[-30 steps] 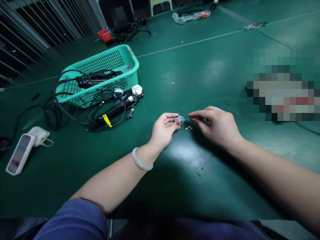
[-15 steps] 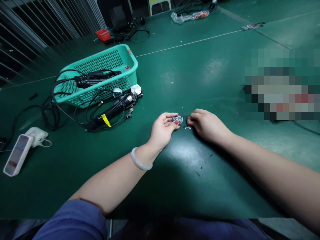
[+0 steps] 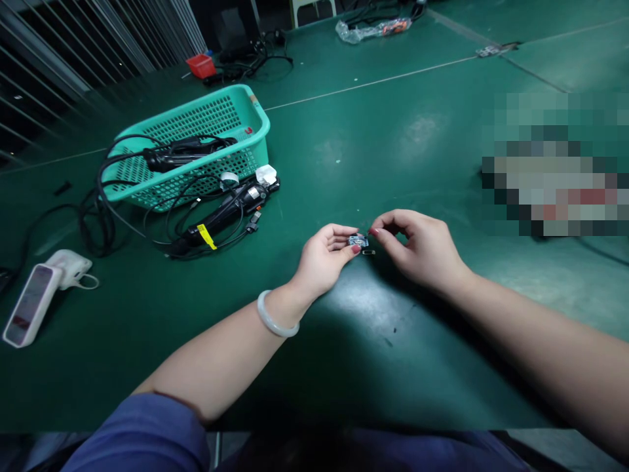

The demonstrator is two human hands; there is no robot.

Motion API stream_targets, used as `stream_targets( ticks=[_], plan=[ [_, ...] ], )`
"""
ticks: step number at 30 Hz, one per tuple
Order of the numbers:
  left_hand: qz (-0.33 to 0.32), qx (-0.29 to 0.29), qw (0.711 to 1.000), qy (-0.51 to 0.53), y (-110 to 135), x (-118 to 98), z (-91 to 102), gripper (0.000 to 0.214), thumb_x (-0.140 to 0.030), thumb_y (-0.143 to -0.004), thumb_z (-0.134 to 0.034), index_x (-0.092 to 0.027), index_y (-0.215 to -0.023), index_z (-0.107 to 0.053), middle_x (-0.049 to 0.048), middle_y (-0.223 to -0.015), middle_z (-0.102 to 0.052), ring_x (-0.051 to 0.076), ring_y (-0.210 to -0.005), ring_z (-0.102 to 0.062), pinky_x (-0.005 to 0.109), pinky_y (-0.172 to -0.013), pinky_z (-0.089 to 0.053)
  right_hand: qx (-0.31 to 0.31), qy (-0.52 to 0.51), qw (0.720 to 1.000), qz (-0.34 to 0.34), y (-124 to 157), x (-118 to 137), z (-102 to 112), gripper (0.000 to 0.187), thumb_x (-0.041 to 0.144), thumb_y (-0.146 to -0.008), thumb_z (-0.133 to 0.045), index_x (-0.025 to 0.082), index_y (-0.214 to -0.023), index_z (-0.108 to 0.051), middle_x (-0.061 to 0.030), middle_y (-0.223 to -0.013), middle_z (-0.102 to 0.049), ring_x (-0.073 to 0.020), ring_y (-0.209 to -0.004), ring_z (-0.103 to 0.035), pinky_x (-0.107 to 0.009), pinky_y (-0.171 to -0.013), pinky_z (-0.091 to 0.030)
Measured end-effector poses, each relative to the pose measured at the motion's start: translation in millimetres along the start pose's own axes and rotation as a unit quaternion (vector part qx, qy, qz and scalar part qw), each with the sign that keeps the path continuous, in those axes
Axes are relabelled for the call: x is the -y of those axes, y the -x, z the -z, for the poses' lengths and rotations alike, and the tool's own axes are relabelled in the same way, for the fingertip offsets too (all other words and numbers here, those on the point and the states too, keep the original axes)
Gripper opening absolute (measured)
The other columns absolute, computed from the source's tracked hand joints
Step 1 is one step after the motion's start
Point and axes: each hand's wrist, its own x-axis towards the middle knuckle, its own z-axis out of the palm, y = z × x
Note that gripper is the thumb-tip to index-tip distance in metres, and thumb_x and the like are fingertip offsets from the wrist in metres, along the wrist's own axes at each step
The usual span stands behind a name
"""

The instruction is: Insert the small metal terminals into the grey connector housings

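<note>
Between thumb and fingers, my left hand (image 3: 325, 257) holds a small circuit board (image 3: 358, 241) just above the green table. My right hand (image 3: 417, 244) is pinched at the board's right edge, thumb and forefinger together. Whatever sits in that pinch is too small to make out. Just below the board lies a tiny dark rectangular piece with a pale border (image 3: 368, 252), close to both hands.
A teal mesh basket (image 3: 255, 141) with black cabled devices stands at the left. Beside it lies a black device with a yellow tag (image 3: 207, 236). A white-cased phone-like device (image 3: 30, 305) is at far left. A blurred patch covers the right.
My left hand has shifted slightly right with the circuit board. My right hand has turned and come up to the board's edge, away from the tiny piece on the table.
</note>
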Motion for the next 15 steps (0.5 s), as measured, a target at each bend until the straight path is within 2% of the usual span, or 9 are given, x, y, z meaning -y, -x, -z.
stream_targets(
  ticks=[5, 9, 15],
  plan=[
    [0.012, -0.009, 1.0, 0.021, 1.4, -2.2, -1.6, 0.03, -0.011, -0.058, -0.078, -0.015, -0.08, -0.058, 0.0012, -0.081, -0.068, 0.012, -0.079, -0.064, 0.032, -0.085, -0.049, -0.028, -0.028, 0.999, -0.004, 1.2, 7.1, -4.3, 0.01, 0.02, -0.082, -0.057, 0.021, -0.072, -0.06, -0.0046, -0.082, -0.068, -0.0167, -0.074, -0.061, -0.03, -0.063, -0.048],
    [0.011, -0.011, 0.999, 0.036, 1.8, -1.1, -1.8, 0.034, -0.014, -0.053, -0.082, -0.015, -0.075, -0.055, 0.0005, -0.08, -0.067, 0.013, -0.08, -0.065, 0.035, -0.086, -0.049, -0.048, -0.024, 0.998, -0.012, 1.6, 9.9, -7.7, 0.01, 0.019, -0.08, -0.059, 0.022, -0.071, -0.061, -0.0042, -0.079, -0.067, -0.0171, -0.073, -0.061, -0.03, -0.062, -0.048],
    [0.01, -0.018, 0.999, 0.044, 2.1, -0.8, -2.7, 0.039, -0.016, -0.048, -0.085, -0.015, -0.073, -0.055, -0.001, -0.077, -0.065, 0.013, -0.08, -0.064, 0.034, -0.085, -0.05, -0.05, -0.032, 0.998, -0.012, 3.0, 10.5, -7.7, 0.009, 0.02, -0.079, -0.061, 0.021, -0.07, -0.063, -0.0041, -0.08, -0.068, -0.0172, -0.074, -0.062, -0.031, -0.064, -0.048]
  ],
)
